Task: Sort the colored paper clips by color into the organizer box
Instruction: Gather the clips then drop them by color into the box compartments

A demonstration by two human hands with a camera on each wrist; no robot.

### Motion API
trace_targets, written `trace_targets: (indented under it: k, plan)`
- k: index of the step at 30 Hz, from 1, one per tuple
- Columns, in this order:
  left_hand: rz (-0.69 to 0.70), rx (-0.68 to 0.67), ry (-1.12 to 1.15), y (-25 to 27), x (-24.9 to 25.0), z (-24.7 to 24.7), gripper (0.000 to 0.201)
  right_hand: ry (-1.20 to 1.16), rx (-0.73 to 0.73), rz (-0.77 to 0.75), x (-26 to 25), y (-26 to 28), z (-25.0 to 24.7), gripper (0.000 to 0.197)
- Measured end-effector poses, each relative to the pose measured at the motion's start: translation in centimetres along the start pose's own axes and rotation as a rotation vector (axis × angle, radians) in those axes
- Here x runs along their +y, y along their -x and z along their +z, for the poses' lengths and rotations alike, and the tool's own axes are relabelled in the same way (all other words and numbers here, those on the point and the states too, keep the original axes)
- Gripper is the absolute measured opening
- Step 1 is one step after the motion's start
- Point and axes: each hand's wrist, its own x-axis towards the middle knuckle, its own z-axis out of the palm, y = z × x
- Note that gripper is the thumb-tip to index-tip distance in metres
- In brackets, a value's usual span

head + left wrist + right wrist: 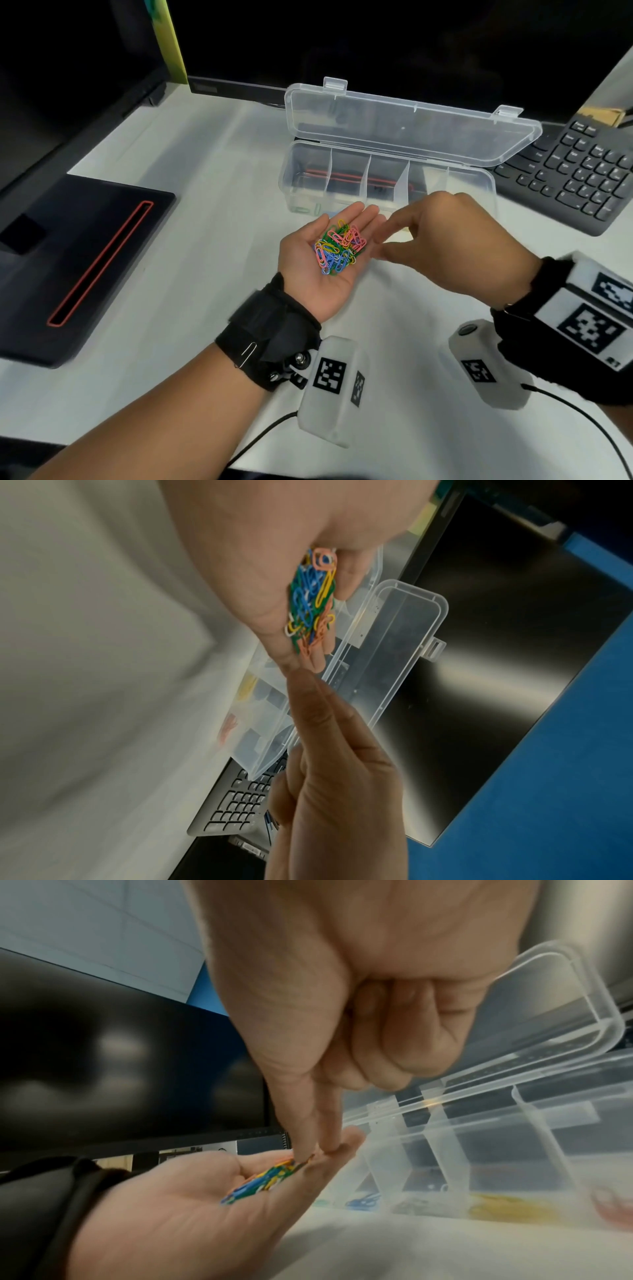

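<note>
Risk first, nearest out. Loose pile of paper clips (337, 247) on flat left hand (318, 263), palm up, fingers straight and together, pointing to 1 o'clock. No cupping to speak of, so any tilt of palm probably spills clips onto white table (205, 274). Clips tangled, pink, blue, green, yellow mixed: likely to lift two or three at once, wrong colour riding along into a slot. Small, slick wire: easy to fumble from a pinch.

Right hand (442, 240) at 3 o'clock of pile, back of hand up, wrist high. Thumb and forefinger (308, 1123) stretched toward pile and close together, tips down at left fingertips; other fingers curled into palm. Whether a clip is already between tips: cannot tell, blurred in rt wrist view. Too hard a jab there prob. scatters pile off far edge of palm.

Beyond hands, at 12 o'clock, clear organizer box (387, 181) w/ lid (411, 126) tipped open behind, dividers making a row of slots. Per rt wrist view, some clips already in: green, blue, yellow, pinkish in separate slots. Near wall just beside left fingertips, so a bump could shift light box. Low dividers: a dropped clip may bounce to next slot.

Farther: keyboard (575, 171) at 2 o'clock, dark laptop (68, 260) at 9 o'clock, monitor (376, 44) behind.
</note>
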Motion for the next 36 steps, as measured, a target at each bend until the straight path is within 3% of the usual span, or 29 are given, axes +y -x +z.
trace_targets:
  k: [7,16,31,34,36]
  plan:
    - [0.032,-0.055,-0.026,-0.5,0.0,-0.2,0.043,-0.045,0.047,-0.035,-0.6,-0.4,1.6,0.018]
    - [0.003,-0.05,0.006,-0.9,0.1,-0.2,0.042,-0.039,0.014,-0.065,0.0,-0.9,2.1,0.011]
    - [-0.051,-0.023,0.062,-0.2,-0.2,0.1,0.044,-0.305,-0.019,0.107,1.1,-0.7,0.3,0.014]
    - [-0.054,-0.024,0.054,-0.2,-0.2,0.2,0.041,-0.551,-0.067,0.172,0.9,-0.4,0.1,0.021]
    - [-0.074,-0.032,0.036,-0.1,-0.3,0.3,0.04,-1.009,-0.146,0.297,0.6,-0.3,-0.1,0.026]
